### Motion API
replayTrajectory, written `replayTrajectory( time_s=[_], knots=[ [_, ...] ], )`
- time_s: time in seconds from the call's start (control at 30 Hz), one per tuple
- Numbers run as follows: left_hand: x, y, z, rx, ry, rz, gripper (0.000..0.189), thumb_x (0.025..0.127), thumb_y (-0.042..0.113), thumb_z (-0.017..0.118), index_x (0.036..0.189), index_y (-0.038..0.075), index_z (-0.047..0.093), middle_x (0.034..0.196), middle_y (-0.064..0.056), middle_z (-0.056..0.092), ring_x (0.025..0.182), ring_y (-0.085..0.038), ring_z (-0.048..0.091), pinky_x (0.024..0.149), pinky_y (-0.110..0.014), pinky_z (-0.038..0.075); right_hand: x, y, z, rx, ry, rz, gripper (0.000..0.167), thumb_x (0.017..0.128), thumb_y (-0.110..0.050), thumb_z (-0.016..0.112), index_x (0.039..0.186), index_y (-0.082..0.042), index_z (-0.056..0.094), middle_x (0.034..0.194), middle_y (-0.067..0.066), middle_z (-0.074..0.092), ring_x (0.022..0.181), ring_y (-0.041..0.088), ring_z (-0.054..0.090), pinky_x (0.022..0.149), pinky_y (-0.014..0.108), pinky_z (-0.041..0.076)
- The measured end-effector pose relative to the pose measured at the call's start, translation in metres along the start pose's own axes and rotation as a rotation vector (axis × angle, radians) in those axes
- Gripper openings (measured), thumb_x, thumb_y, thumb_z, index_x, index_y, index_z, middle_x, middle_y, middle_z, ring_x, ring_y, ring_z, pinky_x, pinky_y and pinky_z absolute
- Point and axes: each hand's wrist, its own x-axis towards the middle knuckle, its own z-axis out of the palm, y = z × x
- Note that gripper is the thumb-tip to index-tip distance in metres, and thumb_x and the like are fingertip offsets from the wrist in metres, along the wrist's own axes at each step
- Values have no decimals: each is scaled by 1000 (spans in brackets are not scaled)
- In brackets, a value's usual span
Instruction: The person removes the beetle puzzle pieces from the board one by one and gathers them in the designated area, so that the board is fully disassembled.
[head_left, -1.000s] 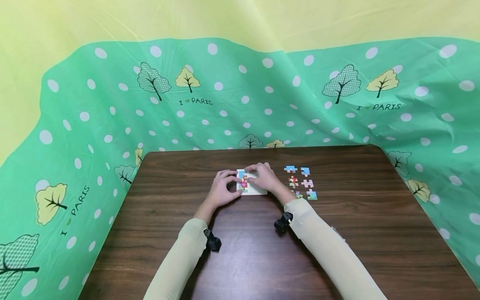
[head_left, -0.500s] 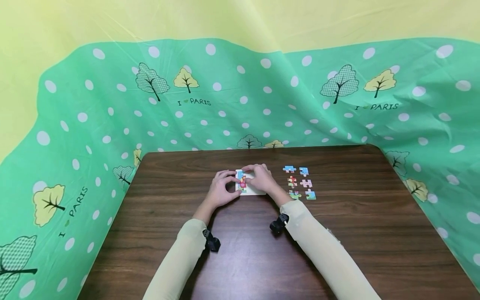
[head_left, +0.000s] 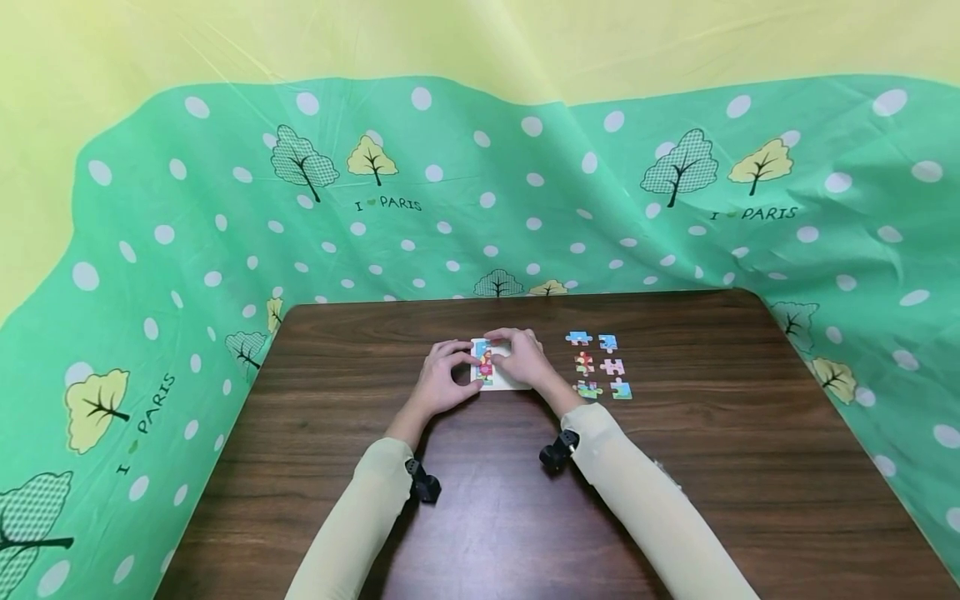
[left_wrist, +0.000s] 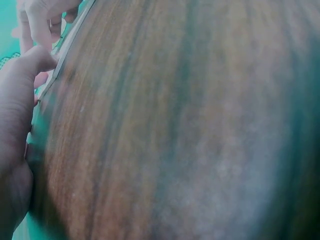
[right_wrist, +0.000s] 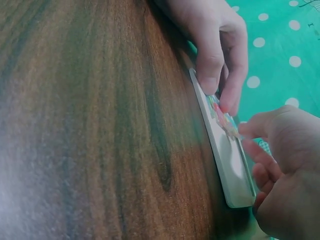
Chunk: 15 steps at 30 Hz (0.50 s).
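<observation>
A shallow white puzzle tray [head_left: 510, 382] lies on the table, with joined jigsaw pieces [head_left: 486, 364] in blue, red and green along its left side. My left hand [head_left: 437, 381] grips the tray's left end, its thumb near the front edge and fingertips on the pieces. My right hand [head_left: 525, 359] reaches over the tray from the right. Its thumb [right_wrist: 255, 126] touches the right edge of the pieces, and its index finger bends toward the tray's far side. Whether it pinches a piece is hidden. The left wrist view catches my left hand [left_wrist: 20, 100] only at its edge.
Several loose jigsaw pieces [head_left: 612, 367] lie in two columns right of the tray, beside my right forearm. The dark wooden table [head_left: 487, 517] stretches toward me. A green dotted cloth [head_left: 450, 200] hangs behind the table and along its sides.
My right hand and forearm have shifted slightly left, and a green loose piece near the wrist shows more fully. The left hand keeps its hold on the tray.
</observation>
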Motion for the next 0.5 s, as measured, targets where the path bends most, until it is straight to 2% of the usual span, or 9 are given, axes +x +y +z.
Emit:
replayTrajectory(
  time_s=[0.2,0.5],
  knots=[
    [-1,2,-1,6,-11,-4,33,87,26,85,115,9,83,160,-14,67,150,-42,55,124,-68,44,0,0,1,8,10,-9,42,99,-9,77,141,-11,78,154,17,73,132,39,55,118,60,41],
    [1,2,-1,55,-87,-39,30,91,31,80,115,13,77,173,-7,57,163,-42,46,125,-68,39,-2,-1,0,24,7,-25,41,100,-9,77,140,-13,78,150,18,74,123,35,54,111,55,41]
  ],
)
